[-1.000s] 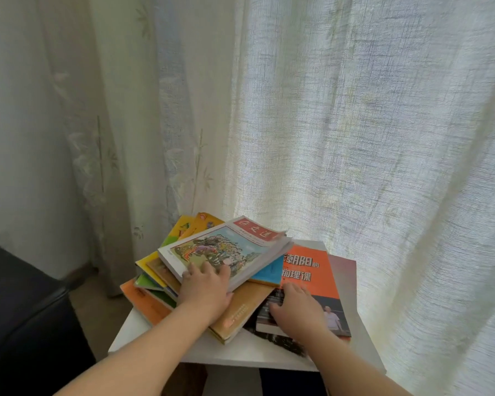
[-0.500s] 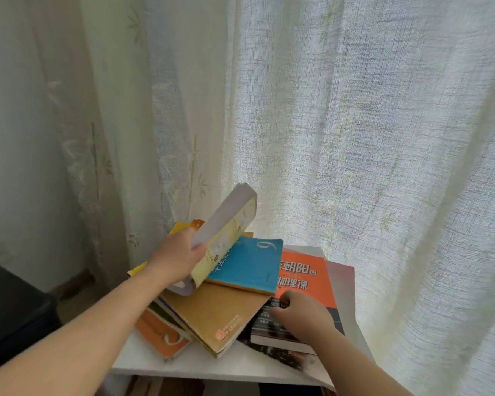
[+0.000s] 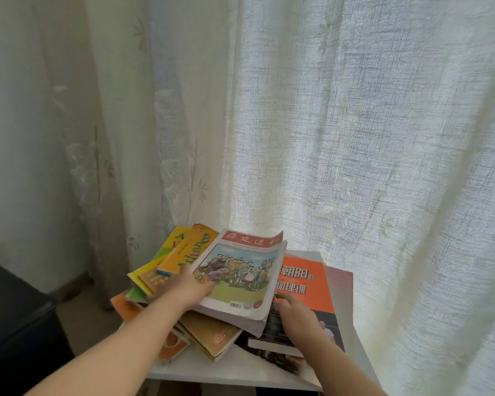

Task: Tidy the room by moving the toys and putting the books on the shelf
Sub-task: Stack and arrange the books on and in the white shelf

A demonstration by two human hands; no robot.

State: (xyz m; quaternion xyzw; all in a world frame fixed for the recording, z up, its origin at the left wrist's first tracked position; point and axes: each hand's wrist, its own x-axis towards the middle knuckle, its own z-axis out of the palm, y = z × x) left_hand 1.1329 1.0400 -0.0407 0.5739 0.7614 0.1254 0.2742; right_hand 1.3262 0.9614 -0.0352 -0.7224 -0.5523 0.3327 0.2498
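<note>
If lifted by left hand (image 3: 189,290) one-edge pinch, thumb atop magazine (image 3: 240,270) | could sag, drag skewed stack (image 3: 212,332) off table (image 3: 232,370) | right hand (image 3: 295,312) loosely curled on orange book (image 3: 306,281)

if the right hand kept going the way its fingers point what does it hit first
The right hand rests on the orange book, pointing up-left. First in line is probably the page edge of the cartoon-cover magazine that the left hand holds; depth is unclear, so it might slide underneath.
</note>
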